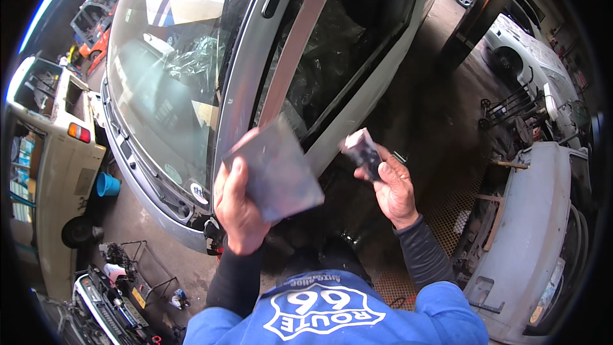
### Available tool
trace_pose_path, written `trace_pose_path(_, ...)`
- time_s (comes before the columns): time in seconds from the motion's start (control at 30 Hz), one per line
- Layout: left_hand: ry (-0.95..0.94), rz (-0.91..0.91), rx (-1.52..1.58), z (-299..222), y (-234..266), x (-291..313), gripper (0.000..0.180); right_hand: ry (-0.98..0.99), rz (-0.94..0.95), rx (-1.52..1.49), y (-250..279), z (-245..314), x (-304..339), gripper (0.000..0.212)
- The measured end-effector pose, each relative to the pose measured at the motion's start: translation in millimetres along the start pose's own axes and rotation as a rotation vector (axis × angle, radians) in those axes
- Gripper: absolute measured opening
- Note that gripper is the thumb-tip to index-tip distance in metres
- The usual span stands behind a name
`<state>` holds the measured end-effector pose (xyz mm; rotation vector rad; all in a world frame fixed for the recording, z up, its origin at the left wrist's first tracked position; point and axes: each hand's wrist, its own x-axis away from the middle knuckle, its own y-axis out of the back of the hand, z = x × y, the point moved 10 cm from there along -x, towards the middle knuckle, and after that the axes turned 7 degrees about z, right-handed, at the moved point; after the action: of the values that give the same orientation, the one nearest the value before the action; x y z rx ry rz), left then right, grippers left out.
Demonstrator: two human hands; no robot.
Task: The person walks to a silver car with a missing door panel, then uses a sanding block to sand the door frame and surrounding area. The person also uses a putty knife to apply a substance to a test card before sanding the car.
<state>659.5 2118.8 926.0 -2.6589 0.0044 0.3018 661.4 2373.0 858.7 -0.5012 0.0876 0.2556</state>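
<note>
The person stands right at the silver car [255,70], beside its front pillar. The left hand [237,207] is clamped around the lower left corner of a flat dark board [278,169], thumb along its near face, holding it tilted up against the pillar's lower end. The right hand [393,185] is closed on a small dark scraper [363,149], its smeared blade pointing up and left, just beside the lower edge of the door window and apart from the board. A blue bucket [106,184] sits on the floor by the car's front corner. A detached grey bumper [536,236] lies off to the right.
</note>
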Motion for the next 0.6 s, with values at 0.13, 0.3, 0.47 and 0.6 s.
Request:
trace_pose_path(0.13, 0.321, -0.123, 0.081, 77, 51, 54, 0.051, 0.651, 0.180, 1.227, -39, 47, -47, 0.052)
trace_pose_path(0.3, 0.420, -0.267, 0.205, 132, 85, 118, 0.048, 1.019, 0.321, 1.555, -68, 56, -115, 0.041)
trace_pose_path(0.47, 0.442, -0.387, 0.283, 150, 101, 142, 0.046, 1.126, 0.444, 1.576, -78, 60, -151, 0.045)
trace_pose_path(0.6, 0.434, -0.411, 0.244, 153, 107, 145, 0.046, 1.108, 0.457, 1.616, -76, 61, -166, 0.051)
